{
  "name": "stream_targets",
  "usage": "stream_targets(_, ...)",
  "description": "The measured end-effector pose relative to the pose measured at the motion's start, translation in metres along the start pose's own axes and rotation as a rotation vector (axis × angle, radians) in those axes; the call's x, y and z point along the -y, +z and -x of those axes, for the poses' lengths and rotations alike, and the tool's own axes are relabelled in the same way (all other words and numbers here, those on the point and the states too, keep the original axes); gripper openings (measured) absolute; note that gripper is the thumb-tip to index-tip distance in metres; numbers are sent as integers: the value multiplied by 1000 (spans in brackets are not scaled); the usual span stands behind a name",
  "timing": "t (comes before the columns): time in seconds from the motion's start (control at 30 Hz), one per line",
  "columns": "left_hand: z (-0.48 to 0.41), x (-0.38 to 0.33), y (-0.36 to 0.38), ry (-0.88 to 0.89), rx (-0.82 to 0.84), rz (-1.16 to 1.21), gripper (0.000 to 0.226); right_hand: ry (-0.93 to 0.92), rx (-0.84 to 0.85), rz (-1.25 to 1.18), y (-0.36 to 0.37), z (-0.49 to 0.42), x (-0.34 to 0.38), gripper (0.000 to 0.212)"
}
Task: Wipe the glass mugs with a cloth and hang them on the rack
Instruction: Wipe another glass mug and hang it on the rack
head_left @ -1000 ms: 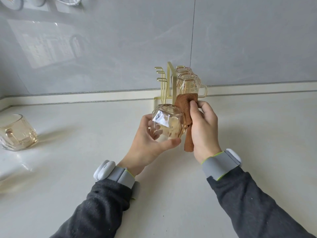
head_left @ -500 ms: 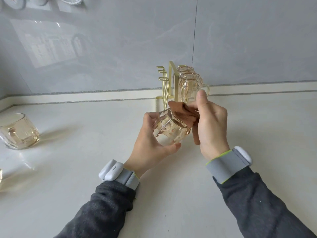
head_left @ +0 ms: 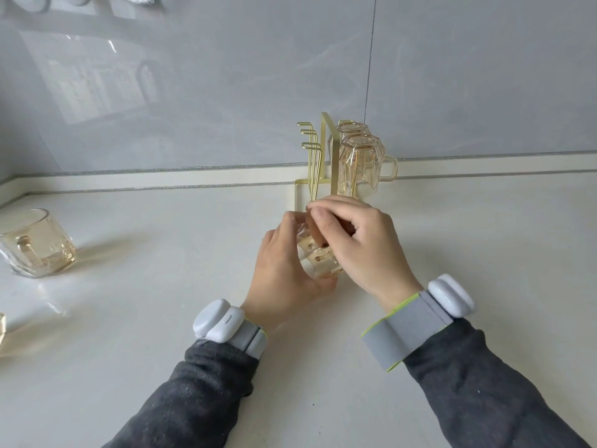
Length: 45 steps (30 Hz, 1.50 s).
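Note:
My left hand (head_left: 284, 273) grips an amber-tinted glass mug (head_left: 318, 258) above the counter, in front of the rack. My right hand (head_left: 358, 244) curls over the mug's top and pinches a brown cloth (head_left: 315, 229), most of it hidden under the fingers. Behind my hands stands the gold wire rack (head_left: 315, 156). Two glass mugs (head_left: 360, 169) hang upside down on its right side, and the pegs on its left side are bare. Another glass mug (head_left: 35, 245) stands upright at the far left of the counter.
The pale counter (head_left: 161, 318) meets a grey tiled wall (head_left: 226, 76) behind the rack. A sliver of another glass object (head_left: 2, 328) shows at the left edge. Both wrists carry grey bands with white devices.
My right hand has moved over the mug's top with the cloth bunched under its fingers. The mug has tilted in my left hand, and the cloth no longer hangs down beside it.

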<state>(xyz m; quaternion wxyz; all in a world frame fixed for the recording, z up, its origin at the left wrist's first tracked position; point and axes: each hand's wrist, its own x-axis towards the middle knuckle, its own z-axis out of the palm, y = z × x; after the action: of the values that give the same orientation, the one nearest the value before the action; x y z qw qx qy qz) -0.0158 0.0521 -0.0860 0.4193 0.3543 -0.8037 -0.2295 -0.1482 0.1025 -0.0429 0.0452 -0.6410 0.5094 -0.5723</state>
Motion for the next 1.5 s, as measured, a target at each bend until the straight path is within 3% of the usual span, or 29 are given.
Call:
stream_targets(0.1, -2, 4, 2, 10, -34, 31, 73, -174, 1, 151, 6, 1, -6, 22)
stream_targets(0.23, -5, 3, 0, -26, -134, 183, 66, -376, 3, 178, 10, 2, -5, 26)
stream_targets(0.37, -5, -5, -7, -98, -207, 339, 68, -436, -53, 124, 12, 2, -6, 26)
stream_targets(0.43, -4, -5, -9, -127, -227, 403, 73, -367, -81, 68, 11, 3, -8, 29)
stream_targets(0.63, -5, -7, -9, -95, -186, 347, 75, 137, -133, -302, 3, 3, -4, 26)
stream_targets(0.9, 0, -6, -6, -11, -35, 167, 74, 285, -141, -282, -4, -4, -9, 26)
stream_targets(1.27, -1, 0, -3, -44, -125, 204, 76, -120, -51, 42, 7, 2, -3, 37)
stream_targets(1.5, -2, 0, -3, -78, -167, 341, 70, -241, -104, -29, 12, 4, -4, 34)
